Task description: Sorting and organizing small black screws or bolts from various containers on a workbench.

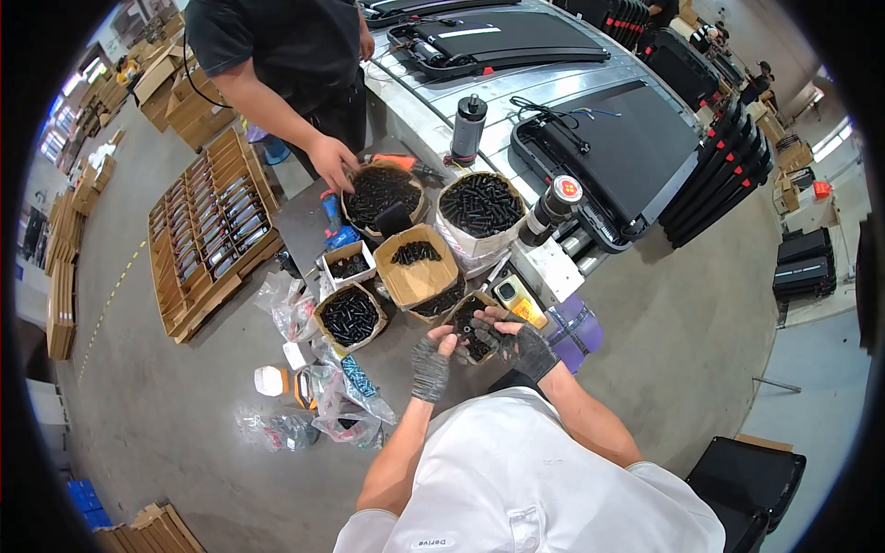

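Both my hands wear dark fingerless gloves. My left hand [430, 361] hovers at the near edge of a small cardboard box of black screws [472, 339], fingers curled. My right hand [516, 339] rests on the right side of that box, fingers bent over the screws. Whether either hand pinches a screw is too small to tell. Just beyond stand more cardboard boxes of black screws: an open one [417, 267], a square one [350, 317] and a small white one [348, 265].
A second person in black reaches one hand [332, 162] to a round tub of screws [380, 194]; another tub [479, 208] stands beside it. A black bottle [468, 129], a handheld device [516, 300], plastic bags [341, 396], flat black machines [618, 147] and a wooden pallet [207, 230] surround them.
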Tool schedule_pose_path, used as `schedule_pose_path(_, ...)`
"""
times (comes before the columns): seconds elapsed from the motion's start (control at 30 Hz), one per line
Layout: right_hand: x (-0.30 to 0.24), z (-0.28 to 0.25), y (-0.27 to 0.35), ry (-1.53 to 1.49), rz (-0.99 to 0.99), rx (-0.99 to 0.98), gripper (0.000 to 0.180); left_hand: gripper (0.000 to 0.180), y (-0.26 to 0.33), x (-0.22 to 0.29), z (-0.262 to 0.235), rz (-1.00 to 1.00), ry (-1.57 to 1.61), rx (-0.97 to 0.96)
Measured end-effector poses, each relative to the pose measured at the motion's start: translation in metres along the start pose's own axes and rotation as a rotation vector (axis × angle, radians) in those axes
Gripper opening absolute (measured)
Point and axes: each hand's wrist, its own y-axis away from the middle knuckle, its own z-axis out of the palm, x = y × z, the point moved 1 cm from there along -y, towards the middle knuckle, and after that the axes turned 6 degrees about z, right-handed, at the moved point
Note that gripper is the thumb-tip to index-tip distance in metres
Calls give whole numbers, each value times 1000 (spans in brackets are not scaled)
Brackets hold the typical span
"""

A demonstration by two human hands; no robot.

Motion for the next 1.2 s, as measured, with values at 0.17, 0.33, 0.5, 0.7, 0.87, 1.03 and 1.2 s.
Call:
schedule_pose_path(0.17, 2, 4, 3, 42, -11, -26, 38, 28, 2, -4, -2, 36, -72, -27)
schedule_pose_path(0.33, -1, 13, 6, 116, -71, 6, 36, 27, 10, 11, 12, -60, -79, -144)
schedule_pose_path(0.5, 2, 22, 7, 111, -95, 62, 35, 24, 14, 18, 22, -80, -155, -183)
schedule_pose_path(0.7, 8, 22, 5, 144, -134, 45, 28, 25, 11, 15, 25, -32, -216, -167)
schedule_pose_path(0.87, 10, 19, 4, 24, -117, 9, 27, 24, 12, 13, 23, -131, -109, -159)
schedule_pose_path(1.03, 10, 22, 4, 122, -132, 29, 28, 24, 10, 9, 20, -105, -118, -175)
schedule_pose_path(1.2, 7, 29, 8, 236, -122, 44, 27, 24, 9, 10, 18, 1, -249, -164)
